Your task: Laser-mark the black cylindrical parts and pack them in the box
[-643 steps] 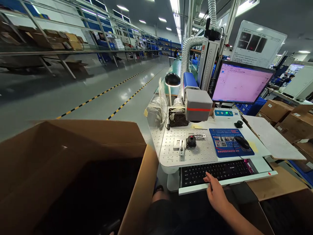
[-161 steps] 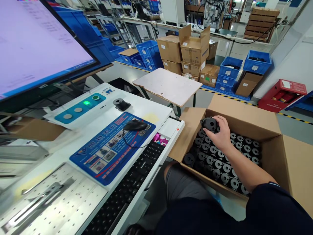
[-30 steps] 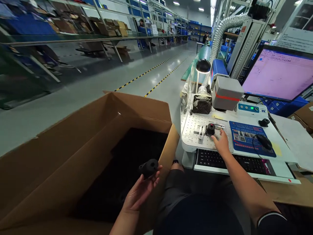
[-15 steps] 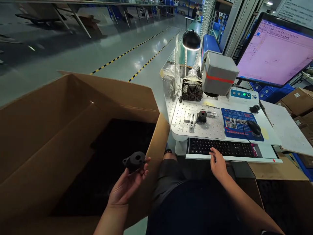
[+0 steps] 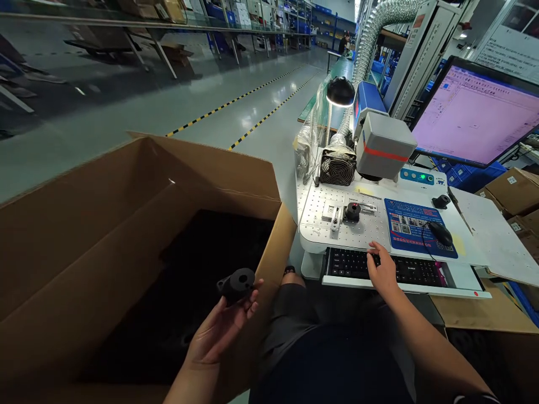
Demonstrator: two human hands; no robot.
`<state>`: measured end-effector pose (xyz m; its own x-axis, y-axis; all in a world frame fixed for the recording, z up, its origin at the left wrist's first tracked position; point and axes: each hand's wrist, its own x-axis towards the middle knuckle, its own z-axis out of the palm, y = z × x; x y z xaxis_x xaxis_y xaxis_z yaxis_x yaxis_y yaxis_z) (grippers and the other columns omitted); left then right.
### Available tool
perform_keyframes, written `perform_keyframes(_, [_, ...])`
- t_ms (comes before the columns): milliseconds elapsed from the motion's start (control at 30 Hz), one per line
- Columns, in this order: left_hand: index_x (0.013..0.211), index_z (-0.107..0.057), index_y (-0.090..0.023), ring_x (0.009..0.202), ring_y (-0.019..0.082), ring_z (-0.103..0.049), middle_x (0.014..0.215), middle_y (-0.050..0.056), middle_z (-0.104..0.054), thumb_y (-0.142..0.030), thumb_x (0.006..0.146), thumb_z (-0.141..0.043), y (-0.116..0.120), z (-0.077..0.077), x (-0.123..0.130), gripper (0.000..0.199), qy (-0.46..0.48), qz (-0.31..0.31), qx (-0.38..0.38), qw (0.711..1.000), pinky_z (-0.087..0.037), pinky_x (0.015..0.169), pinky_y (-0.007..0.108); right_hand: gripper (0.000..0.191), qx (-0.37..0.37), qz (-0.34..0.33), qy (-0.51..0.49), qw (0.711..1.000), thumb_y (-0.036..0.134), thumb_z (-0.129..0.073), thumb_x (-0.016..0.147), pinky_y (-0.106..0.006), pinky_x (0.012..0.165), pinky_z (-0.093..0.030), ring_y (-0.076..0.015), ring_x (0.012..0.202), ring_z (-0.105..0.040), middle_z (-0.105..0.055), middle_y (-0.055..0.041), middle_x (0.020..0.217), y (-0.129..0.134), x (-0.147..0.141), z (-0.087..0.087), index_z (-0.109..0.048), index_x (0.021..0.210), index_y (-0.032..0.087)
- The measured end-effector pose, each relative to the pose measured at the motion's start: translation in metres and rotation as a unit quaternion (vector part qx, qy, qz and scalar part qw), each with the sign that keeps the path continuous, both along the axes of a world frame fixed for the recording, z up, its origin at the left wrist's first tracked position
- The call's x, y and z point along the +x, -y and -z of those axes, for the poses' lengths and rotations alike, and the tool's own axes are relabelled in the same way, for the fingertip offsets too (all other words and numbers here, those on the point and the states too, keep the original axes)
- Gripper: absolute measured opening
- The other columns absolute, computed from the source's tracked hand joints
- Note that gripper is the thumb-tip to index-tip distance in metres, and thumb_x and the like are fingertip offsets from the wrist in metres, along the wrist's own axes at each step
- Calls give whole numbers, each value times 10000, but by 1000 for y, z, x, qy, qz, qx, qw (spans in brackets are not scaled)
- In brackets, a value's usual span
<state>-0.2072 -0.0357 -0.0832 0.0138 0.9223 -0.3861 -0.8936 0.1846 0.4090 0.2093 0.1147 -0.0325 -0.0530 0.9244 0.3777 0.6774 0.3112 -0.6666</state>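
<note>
Factory surroundings: a shiny grey floor (image 5: 138,109) with two yellow-and-black striped tape lines (image 5: 269,115).
At upper left, a long, metal-legged workbench (image 5: 96,22) carries brown cardboard cartons (image 5: 173,10). In the far background, a dark-haired person (image 5: 344,42) is small and indistinct. At right, stacked brown cardboard boxes (image 5: 516,188) sit near blue plastic crates (image 5: 471,176), partly hidden behind the monitor (image 5: 475,115).

The mouse pad (image 5: 415,227) is blue, the mouse (image 5: 440,233) black, and the screen (image 5: 475,115) seemingly pinkish-lilac.
</note>
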Motion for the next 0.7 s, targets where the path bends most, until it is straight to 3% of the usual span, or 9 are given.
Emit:
perform_keyframes(133, [1603, -309, -142, 1135, 280, -662, 1540, 243, -466, -331, 974, -603, 0, -2, -1, 720, 10, 2, -6, 1000, -622, 906, 377, 451, 5, 22, 4, 1000, 382, -512, 943, -523, 1054, -502, -299, 1154, -642, -662, -157, 1272, -54, -18, -7, -555, 1347, 188])
perform_keyframes(333, [1647, -166, -196, 1100, 260, -688, 1508, 219, -514, -341, 1020, -508, -2, -6, -3, 728, 53, 0, -36, 998, -630, 871, 359, 667, -46, 68, 29, 996, 510, -669, 845, -532, 1135, -408, -363, 1342, -500, -553, -205, 1428, -123, -47, -12, -526, 1383, 143])
perform_keyframes(433, [1653, -122, -198, 1135, 260, -684, 1514, 235, -499, -292, 1027, -482, -1, -4, -5, 728, 61, 12, -22, 998, -617, 919, 363, 746, -72, 89, 39, 993, 562, -722, 800, -522, 1167, -363, -378, 1399, -441, -522, -200, 1465, -140, -58, -14, -515, 1392, 158])
perform_keyframes(567, [1656, -112, -235, 1184, 256, -672, 1497, 225, -522, -151, 997, -428, 1, 3, -9, 736, 19, 17, 1, 1000, -604, 955, 367, 710, -87, 103, 35, 990, 557, -786, 761, -504, 1115, -403, -375, 1325, -491, -554, -191, 1397, -153, -71, -19, -561, 1312, 170])
perform_keyframes(700, [1625, -267, -345, 1150, 260, -688, 1418, 124, -625, -220, 932, -542, 0, -7, -12, 756, -44, 20, -73, 996, -624, 913, 355, 555, -98, 111, 31, 988, 456, -853, 733, -465, 1061, -441, -328, 1198, -551, -606, -159, 1255, -156, -80, -29, -619, 1145, 168])
